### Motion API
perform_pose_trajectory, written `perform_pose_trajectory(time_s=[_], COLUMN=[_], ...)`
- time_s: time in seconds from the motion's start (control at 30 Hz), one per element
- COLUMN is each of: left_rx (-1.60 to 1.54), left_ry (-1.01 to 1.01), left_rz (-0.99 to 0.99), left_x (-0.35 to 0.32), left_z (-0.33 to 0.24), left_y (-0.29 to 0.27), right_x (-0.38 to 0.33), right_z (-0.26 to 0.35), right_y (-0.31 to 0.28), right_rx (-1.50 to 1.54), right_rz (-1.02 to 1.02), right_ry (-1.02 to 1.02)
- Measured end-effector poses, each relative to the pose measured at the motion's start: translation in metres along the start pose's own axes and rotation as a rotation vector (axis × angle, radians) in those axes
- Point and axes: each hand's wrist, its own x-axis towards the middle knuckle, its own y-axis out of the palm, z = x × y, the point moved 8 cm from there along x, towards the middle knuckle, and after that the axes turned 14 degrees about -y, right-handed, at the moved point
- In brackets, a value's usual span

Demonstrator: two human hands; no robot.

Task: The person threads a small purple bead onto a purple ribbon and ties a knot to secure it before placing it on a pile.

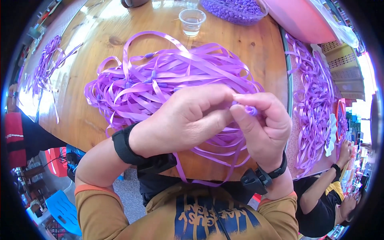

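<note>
Over the table's near side my two hands meet at the fingertips. My right hand pinches a small rounded purple piece between thumb and fingers; whether it is a bead or knotted ribbon I cannot tell. My left hand is closed, its fingertips against those of the right; what they grip is hidden. Under and beyond both hands lies a big tangled heap of glossy purple ribbons. Small darker purple fittings sit along some of them. A few ribbon loops hang over the near table edge.
A clear cup of liquid and a clear container of purple pieces stand beyond the heap. Ribbons cover the right-hand table beside a pink basin. More ribbons lie far left. Another person's arm is at right.
</note>
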Motion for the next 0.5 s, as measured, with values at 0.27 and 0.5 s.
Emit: perform_pose_trajectory(time_s=[0.27,0.5], left_rx=[-0.72,-0.618], left_ry=[-0.343,-0.247], left_rz=[0.166,-0.068], left_x=[0.0,0.001], left_z=[0.011,0.011], left_y=[0.005,-0.015], right_x=[0.0,0.0], right_z=[-0.001,-0.001], right_y=[-0.005,0.007], right_rx=[0.055,0.245], right_rz=[-0.042,-0.093], right_ry=[0.018,0.189])
